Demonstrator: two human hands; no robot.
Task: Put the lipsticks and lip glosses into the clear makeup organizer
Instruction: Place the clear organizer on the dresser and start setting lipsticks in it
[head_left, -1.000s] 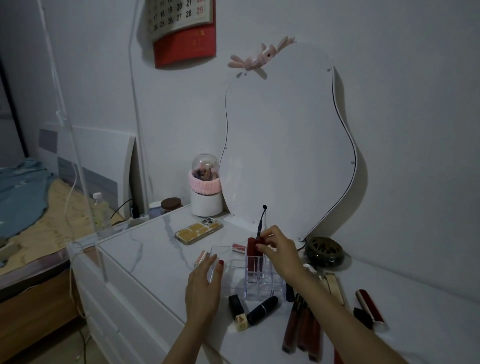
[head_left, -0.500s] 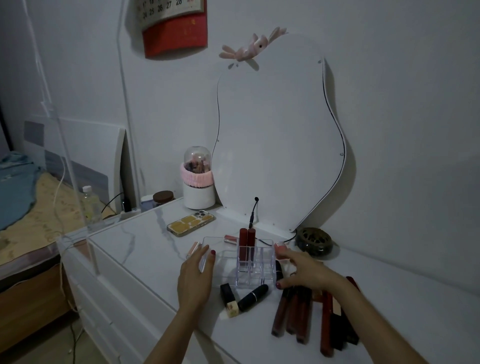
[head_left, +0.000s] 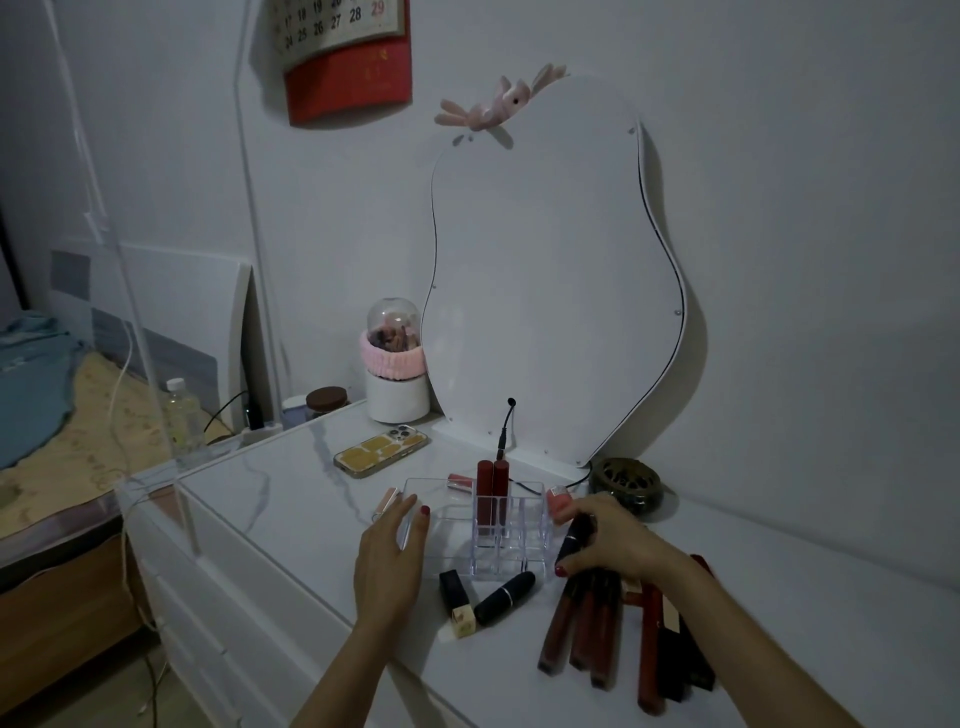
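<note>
The clear makeup organizer (head_left: 441, 525) stands on the white dresser top, with two dark red lip glosses (head_left: 492, 493) upright in its back slots. My left hand (head_left: 389, 564) rests with straight fingers against the organizer's left side. My right hand (head_left: 610, 540) grips a black lipstick tube (head_left: 576, 538) just right of the organizer, tilted. In front lie a black and gold lipstick (head_left: 457, 603) and a black bullet lipstick (head_left: 504, 597). Several long dark red glosses (head_left: 582, 629) lie at the right under my wrist.
A wavy mirror (head_left: 545, 270) leans on the wall behind, with a cable plugged in. A phone (head_left: 382, 449), a white domed jar (head_left: 395, 364) and a dark round dish (head_left: 626, 483) sit nearby. A pink tube (head_left: 387, 504) and pink glosses (head_left: 460, 480) lie beside the organizer.
My right hand let go of the red glosses now standing in the organizer, moved right to the pile, and has taken up a black lipstick tube. My left hand stayed put.
</note>
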